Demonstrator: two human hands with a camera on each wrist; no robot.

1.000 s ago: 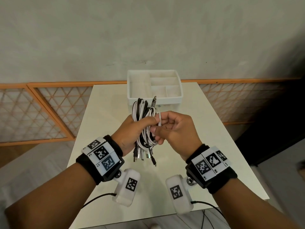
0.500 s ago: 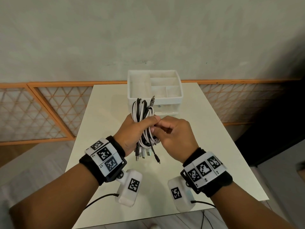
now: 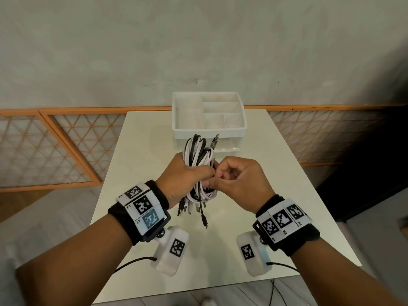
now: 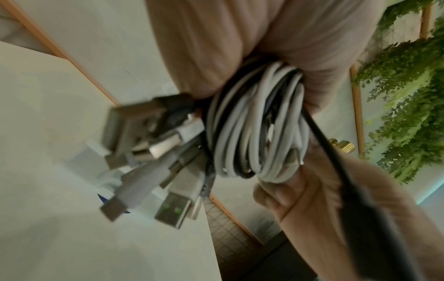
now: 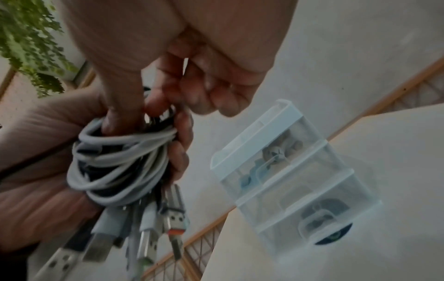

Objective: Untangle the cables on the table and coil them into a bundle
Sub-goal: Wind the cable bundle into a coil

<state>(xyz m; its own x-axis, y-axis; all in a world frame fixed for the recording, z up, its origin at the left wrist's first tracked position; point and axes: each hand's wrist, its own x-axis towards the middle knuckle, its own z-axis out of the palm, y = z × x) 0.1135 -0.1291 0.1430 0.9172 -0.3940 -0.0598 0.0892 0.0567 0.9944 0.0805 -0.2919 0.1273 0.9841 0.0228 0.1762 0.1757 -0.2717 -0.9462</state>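
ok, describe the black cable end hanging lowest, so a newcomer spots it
Start at the cable bundle gripped in the left hand above the table. Plugs dangle below; the black cable end hangs lowest, a lone thin lead with a small plug.

A room in a home or small office, a plain grey wall (image 3: 198, 40), orange wooden lattice panels (image 3: 55, 149), a small white table (image 3: 141, 151), a white organizer box (image 3: 208, 129) at its far edge, leafy green plants (image 4: 408, 95)

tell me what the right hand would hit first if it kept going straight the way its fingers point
Probably the cable bundle: the right hand points left at it, fingertips already on its middle, with the left hand gripping just behind.
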